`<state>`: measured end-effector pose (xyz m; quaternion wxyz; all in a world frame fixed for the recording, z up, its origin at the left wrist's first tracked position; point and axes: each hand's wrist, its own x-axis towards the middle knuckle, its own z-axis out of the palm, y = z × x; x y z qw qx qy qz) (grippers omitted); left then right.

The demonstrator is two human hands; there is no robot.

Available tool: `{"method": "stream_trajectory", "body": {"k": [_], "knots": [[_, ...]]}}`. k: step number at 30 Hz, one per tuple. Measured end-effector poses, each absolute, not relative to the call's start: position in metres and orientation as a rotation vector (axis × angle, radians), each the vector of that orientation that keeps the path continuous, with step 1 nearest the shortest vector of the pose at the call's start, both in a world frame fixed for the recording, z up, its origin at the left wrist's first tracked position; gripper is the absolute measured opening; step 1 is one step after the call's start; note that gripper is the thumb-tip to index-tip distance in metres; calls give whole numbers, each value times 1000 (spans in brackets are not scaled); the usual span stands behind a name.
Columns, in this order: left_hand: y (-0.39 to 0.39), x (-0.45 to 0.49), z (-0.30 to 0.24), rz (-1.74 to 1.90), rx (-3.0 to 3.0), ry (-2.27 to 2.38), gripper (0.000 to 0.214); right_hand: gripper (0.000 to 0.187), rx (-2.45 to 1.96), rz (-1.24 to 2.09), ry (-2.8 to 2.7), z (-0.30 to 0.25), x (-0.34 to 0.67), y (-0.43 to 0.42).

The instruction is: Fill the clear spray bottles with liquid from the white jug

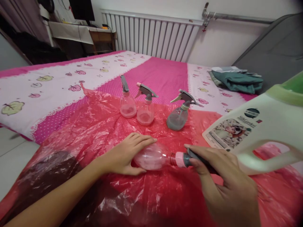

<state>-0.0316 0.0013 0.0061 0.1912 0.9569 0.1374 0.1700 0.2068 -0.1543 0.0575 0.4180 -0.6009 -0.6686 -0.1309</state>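
A clear spray bottle (pixel 152 156) lies on its side on red plastic sheeting (pixel 90 192), its neck pointing right. My left hand (pixel 130 153) is wrapped round the bottle's base. At the other end, my right hand (pixel 222 176) grips the dark trigger head above the pink collar (pixel 180 159). Behind it stand two upright spray bottles, one (pixel 128 105) beside another (pixel 145 112), each with some liquid inside. A third, greyish spray bottle (pixel 177 118) leans slightly to the right of them.
A large white jug (pixel 265 119) with a label and green top stands close by my right hand. Folded green cloth (pixel 239 80) lies at the bed's back right. The bed (pixel 163 71) reaches toward a radiator (pixel 151 34); a desk (pixel 99 36) stands back left.
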Motion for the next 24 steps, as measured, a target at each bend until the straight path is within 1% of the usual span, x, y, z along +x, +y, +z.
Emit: {"method": "stream_trajectory", "body": {"k": [3,5,7,9,10,13,15,16,17,21,24], "knots": [[2,-32,6,458,2665,409,91,11,-1531,-525,-1732,59,207,-153],[2,-33,6,448,2666,405,91,14,-1535,-554,-1819,59,208,-153],[2,-33,6,455,2672,385,90,15,-1538,-423,-1847,58,209,-153],[3,-32,6,462,2672,376,90,13,-1550,-251,-1768,56,210,-153],[3,-32,5,465,2671,378,90,12,-1555,-224,-1700,54,209,-153],[5,-33,5,460,2663,396,92,11,-1543,-378,-1678,52,206,-151],[5,-33,5,457,2659,399,92,15,-1524,-512,-1758,52,204,-150],[6,-33,6,458,2660,397,92,17,-1526,-519,-1782,53,204,-150],[5,-33,6,460,2662,394,92,18,-1538,-477,-1787,53,205,-151],[5,-33,6,460,2662,393,91,18,-1563,-133,-1646,54,210,-153],[4,-34,6,453,2649,405,92,19,-1557,-143,-1592,55,211,-154]]}}
